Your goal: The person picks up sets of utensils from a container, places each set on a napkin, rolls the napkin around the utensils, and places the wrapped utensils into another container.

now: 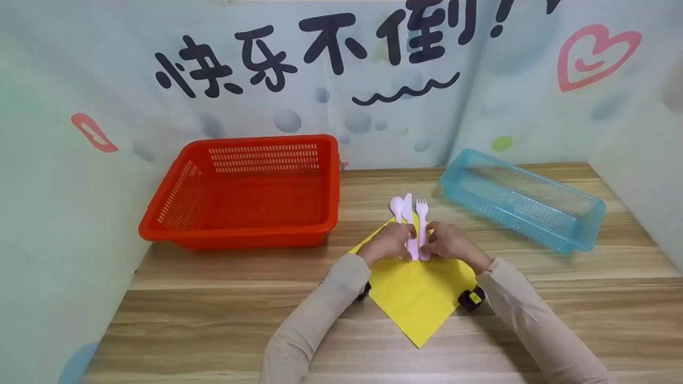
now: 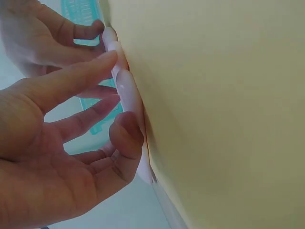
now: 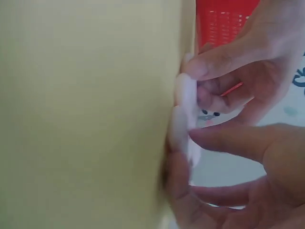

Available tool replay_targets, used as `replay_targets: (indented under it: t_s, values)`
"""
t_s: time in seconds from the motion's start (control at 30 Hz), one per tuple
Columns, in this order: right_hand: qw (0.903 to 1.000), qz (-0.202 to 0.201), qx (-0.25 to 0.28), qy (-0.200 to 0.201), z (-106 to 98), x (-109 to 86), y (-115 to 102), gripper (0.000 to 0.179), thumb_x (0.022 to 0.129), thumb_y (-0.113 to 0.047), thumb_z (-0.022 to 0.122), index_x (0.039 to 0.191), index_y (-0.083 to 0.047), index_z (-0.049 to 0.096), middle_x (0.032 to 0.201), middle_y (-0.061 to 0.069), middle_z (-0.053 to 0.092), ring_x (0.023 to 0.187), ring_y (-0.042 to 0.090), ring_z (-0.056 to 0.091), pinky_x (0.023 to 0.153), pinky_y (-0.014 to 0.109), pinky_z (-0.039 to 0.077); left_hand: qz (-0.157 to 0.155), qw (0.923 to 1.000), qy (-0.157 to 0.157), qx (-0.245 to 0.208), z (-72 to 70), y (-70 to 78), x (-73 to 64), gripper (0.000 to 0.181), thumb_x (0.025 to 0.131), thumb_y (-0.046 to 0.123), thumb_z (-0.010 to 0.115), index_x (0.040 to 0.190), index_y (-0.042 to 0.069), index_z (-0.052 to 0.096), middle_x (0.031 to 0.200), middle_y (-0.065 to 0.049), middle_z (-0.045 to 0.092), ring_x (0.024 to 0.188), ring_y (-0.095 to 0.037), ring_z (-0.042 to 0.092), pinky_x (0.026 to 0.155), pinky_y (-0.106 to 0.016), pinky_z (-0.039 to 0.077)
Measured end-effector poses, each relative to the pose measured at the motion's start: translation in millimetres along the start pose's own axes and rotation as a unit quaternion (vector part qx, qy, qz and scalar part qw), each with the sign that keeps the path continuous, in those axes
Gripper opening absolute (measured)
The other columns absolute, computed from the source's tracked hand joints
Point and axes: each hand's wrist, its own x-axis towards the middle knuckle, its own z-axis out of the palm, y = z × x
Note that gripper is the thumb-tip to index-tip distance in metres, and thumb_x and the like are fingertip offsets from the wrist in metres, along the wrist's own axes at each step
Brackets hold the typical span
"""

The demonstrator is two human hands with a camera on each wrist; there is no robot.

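A pale pink plastic spoon [image 1: 397,205], knife [image 1: 408,209] and fork [image 1: 422,207] lie side by side on a yellow paper napkin [image 1: 419,298]. My left hand [image 1: 388,242] grips the handles of the spoon and knife from the left, its thumb on the knife side and a curled finger beside the spoon, as the left wrist view shows. From the right, my right hand [image 1: 449,242] pinches the fork's handle between thumb and index finger. In the right wrist view the fork's handle end [image 3: 178,126] shows between those fingers. Parts of the handles are hidden behind the hands.
A red plastic basket [image 1: 240,234] stands at the back left. At the back right, a light blue basket [image 1: 512,213] sits at an angle. Wood-grain tabletop [image 1: 224,320] surrounds the napkin, and a printed cloth [image 1: 331,117] hangs behind.
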Motion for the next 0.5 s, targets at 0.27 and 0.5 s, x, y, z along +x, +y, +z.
replay_targets:
  t_s: [0.27,0.5]
  values:
    - [0.9889,-0.141,-0.044,-0.020,1.9,-4.3,3.5,0.023,0.068,0.003,0.067,0.086,0.008,0.052,0.060,0.004,0.051,0.051,0.010,0.043,0.047,0.020,0.035,0.018,0.9997,0.002,-0.017,-0.8,-1.8,-0.8,0.042,0.075,0.012,0.071,0.112,0.004,0.055,0.096,-0.006,0.058,0.087,-0.015,0.047,0.077,-0.025,0.041]
    - [0.9822,-0.172,-0.076,-0.001,3.1,-4.5,6.0,0.025,0.063,0.004,0.068,0.082,0.005,0.051,0.060,0.006,0.053,0.053,0.011,0.044,0.047,0.020,0.036,0.016,0.9998,-0.014,-0.004,-1.8,-2.2,-0.7,0.043,0.075,0.013,0.071,0.114,0.008,0.053,0.095,-0.004,0.055,0.087,-0.015,0.046,0.076,-0.023,0.040]
